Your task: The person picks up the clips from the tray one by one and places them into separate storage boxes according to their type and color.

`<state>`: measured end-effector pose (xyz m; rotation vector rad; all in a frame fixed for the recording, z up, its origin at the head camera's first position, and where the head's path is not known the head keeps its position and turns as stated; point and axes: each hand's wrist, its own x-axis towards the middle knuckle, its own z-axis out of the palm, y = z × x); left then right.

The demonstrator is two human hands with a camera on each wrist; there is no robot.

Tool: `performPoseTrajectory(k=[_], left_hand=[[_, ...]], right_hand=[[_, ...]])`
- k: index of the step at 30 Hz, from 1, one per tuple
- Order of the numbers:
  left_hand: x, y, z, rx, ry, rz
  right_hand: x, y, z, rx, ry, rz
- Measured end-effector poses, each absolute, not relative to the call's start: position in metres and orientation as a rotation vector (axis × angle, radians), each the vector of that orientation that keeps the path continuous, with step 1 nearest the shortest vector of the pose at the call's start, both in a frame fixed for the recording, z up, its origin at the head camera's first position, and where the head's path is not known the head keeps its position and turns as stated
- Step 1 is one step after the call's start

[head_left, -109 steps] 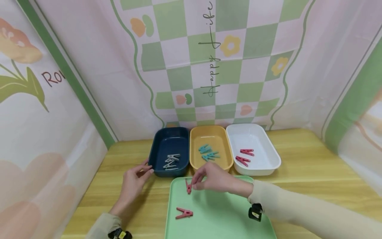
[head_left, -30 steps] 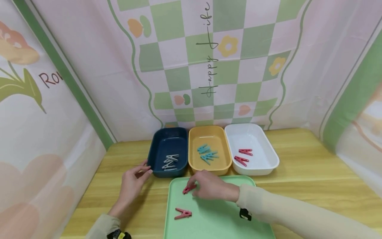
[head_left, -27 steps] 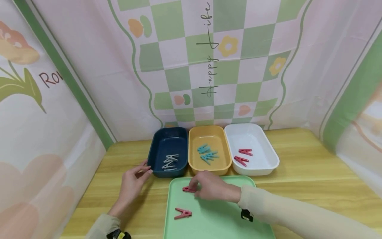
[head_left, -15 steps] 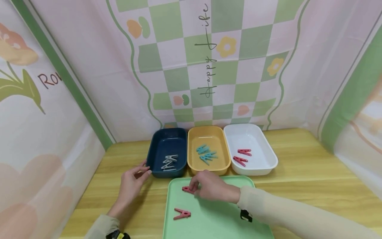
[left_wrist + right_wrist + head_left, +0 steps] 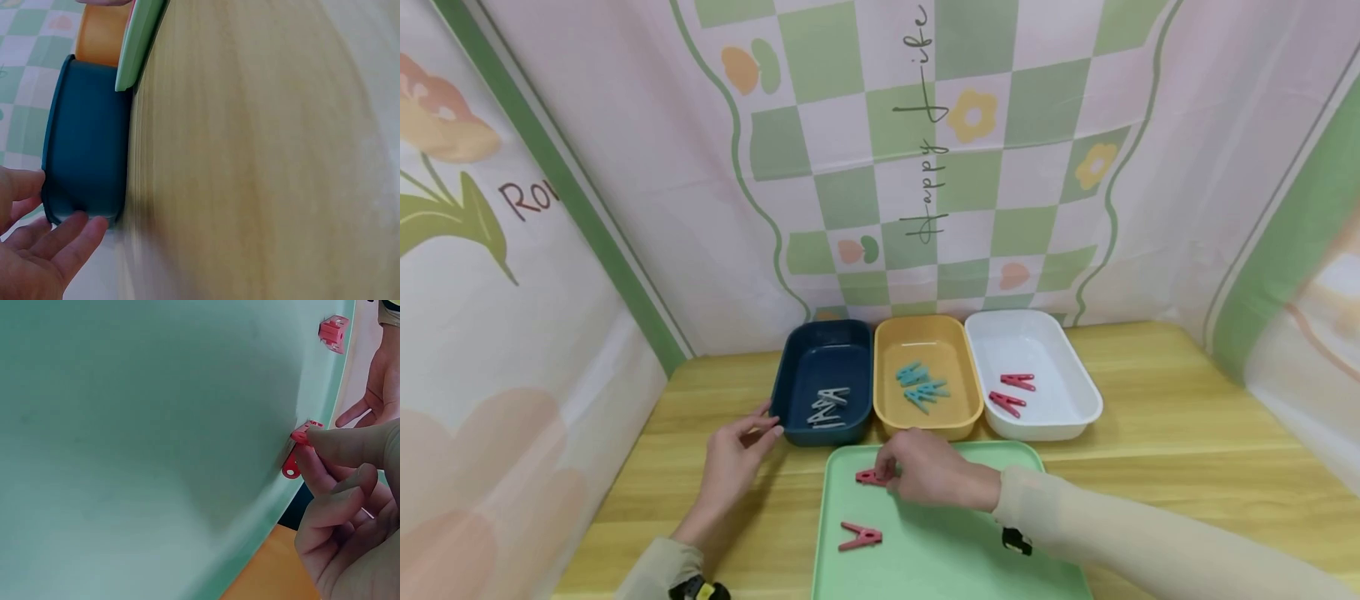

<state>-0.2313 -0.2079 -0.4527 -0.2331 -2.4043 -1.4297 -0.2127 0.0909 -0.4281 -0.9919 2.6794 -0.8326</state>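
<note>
My right hand point(image 5: 936, 471) pinches a red clothespin point(image 5: 868, 477) between thumb and fingertips, low over the far left part of the green tray point(image 5: 955, 542). The right wrist view shows this clothespin point(image 5: 291, 467) at the thumb tip, partly covered by the fingers. Nearer me on the tray lies another red clothespin point(image 5: 860, 536), legs spread to the left. My left hand point(image 5: 733, 458) touches the near left corner of the navy box point(image 5: 790, 358). In the left wrist view, its loosely extended fingertips point(image 5: 78, 240) rest against the box's end wall.
Beside the navy box, which holds several pale clothespins point(image 5: 826, 408), stand a yellow box point(image 5: 928, 333) with several blue clothespins point(image 5: 921, 387) and a white box point(image 5: 1071, 367) with two red clothespins point(image 5: 1009, 403). A patterned curtain point(image 5: 700, 208) hangs behind the wooden table point(image 5: 1150, 392).
My right hand has come slightly nearer me and taken hold of the far red clothespin, which has turned from legs pointing away to lying sideways. My left hand stays at the navy box.
</note>
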Motion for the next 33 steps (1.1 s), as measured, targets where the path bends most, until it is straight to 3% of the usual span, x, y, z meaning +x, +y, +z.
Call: performPoseTrajectory(k=[16, 33], left_hand=[[-0.231, -0.209, -0.448, -0.243, -2.426, -1.429], [-0.232, -0.208, -0.452, -0.222, -2.423, -1.431]], right_hand=[[-0.197, 0.115, -0.418, -1.004, 2.713, -0.777], [-0.198, 0.111, -0.432, -0.997, 2.802, -0.627]])
